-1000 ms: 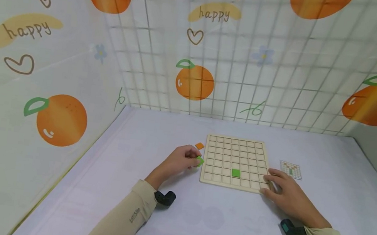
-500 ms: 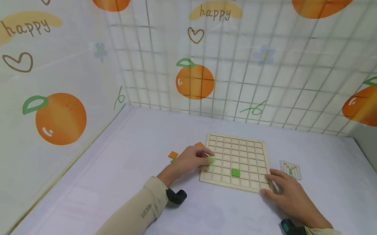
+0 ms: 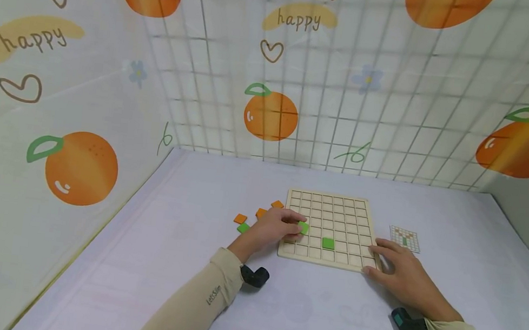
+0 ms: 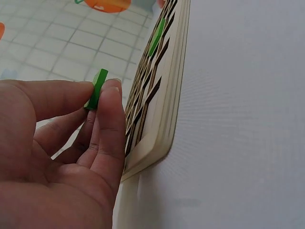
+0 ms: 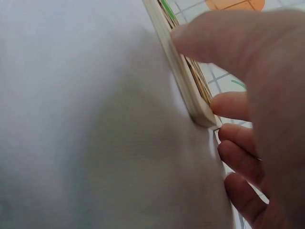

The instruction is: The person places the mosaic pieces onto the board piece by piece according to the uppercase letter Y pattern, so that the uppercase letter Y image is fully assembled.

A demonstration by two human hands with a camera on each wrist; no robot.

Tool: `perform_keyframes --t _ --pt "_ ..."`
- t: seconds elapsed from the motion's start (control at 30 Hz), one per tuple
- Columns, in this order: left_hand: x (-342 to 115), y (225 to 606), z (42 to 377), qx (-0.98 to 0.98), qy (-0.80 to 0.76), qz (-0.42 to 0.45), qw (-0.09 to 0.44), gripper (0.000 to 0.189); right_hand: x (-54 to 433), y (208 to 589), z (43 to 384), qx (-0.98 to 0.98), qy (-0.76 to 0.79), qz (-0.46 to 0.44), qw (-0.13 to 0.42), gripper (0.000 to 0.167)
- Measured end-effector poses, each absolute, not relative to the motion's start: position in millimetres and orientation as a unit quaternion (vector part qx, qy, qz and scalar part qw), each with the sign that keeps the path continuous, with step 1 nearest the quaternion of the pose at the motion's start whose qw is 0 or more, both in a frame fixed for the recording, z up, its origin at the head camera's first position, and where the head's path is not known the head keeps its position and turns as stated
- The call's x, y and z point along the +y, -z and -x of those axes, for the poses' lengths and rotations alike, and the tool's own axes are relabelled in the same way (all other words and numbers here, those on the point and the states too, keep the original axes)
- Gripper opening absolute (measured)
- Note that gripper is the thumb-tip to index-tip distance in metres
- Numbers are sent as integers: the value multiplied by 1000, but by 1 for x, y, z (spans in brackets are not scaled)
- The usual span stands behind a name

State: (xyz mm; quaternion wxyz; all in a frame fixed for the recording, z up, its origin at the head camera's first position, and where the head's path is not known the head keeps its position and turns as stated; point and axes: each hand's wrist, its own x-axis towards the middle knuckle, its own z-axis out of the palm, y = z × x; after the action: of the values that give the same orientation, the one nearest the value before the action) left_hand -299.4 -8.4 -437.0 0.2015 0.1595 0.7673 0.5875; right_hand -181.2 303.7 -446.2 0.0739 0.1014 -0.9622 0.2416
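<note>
Between thumb and fingertips, my left hand (image 3: 274, 229) pinches a small green square tile (image 4: 98, 89). It hovers over the left side of a pale wooden grid board (image 3: 344, 217), with the tile tilted on edge in the left wrist view. A second green tile (image 3: 328, 243) lies in a cell near the board's front. My right hand (image 3: 401, 270) holds the board's front right corner. In the right wrist view its thumb (image 5: 193, 38) lies on the front rim, while the bent fingers (image 5: 233, 105) reach the right side.
Left of the board lie orange tiles (image 3: 240, 219) and a green tile (image 3: 243, 228), partly behind my left hand. A small printed pattern card (image 3: 404, 238) lies on the table right of the board. A patterned cloth wall (image 3: 331, 96) stands behind.
My left hand has carried the green tile rightward from beside the board to over its left cells, uncovering loose tiles behind it. The right hand stays at the board's corner.
</note>
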Motion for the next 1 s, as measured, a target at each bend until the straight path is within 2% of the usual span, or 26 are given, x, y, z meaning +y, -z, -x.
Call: perform_keyframes --t 0.27,0.5,1.0 --pt "-6 436 300 790 -558 -166 192 36 303 443 181 -963 -241 -98 69 62" --pt "1 436 301 786 -558 -164 210 40 305 446 181 -962 -243 -105 72 63" --pt "15 432 304 836 -480 -215 156 36 302 446 181 -963 -240 -99 68 64"
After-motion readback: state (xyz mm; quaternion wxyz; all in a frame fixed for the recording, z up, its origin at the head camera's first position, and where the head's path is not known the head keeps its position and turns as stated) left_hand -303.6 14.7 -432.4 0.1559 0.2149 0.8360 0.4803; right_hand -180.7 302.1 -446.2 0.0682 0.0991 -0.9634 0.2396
